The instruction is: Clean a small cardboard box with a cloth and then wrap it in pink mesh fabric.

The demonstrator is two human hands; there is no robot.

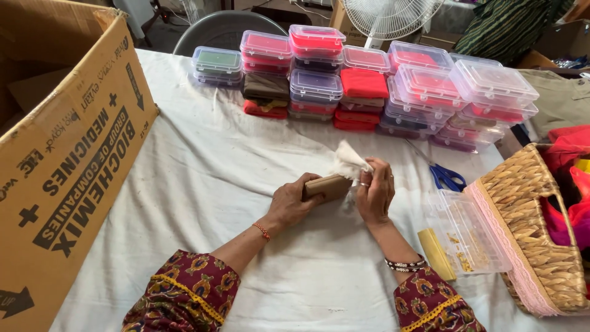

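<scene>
Your left hand (292, 201) is closed around a small brown fabric-covered bundle (328, 187); the fingers wrap its left end and hold it a little above the white tablecloth (203, 184). Your right hand (375, 193) is at the right end of the same bundle, with the fingertips pinching a piece of cream cloth (350, 161) that stands up from the bundle. The two hands are close together, with only the bundle between them.

Look at the room around you. To your left, a large cardboard box (67, 154) stands on the table; its side wall is well apart from your left hand, and open cloth lies between them. In front of you, stacks of clear plastic boxes (369, 86) with red, purple and dark fabrics run along the far edge of the table, and a band of bare cloth separates them from your hands. To your right, blue-handled scissors (444, 175) lie near your right hand. Just beside your right forearm an open clear plastic case (467, 233) lies with a yellow piece (435, 253) at its near corner. This case touches a woven basket (534, 221) at the right edge of the table. On that side the space is narrow.
</scene>
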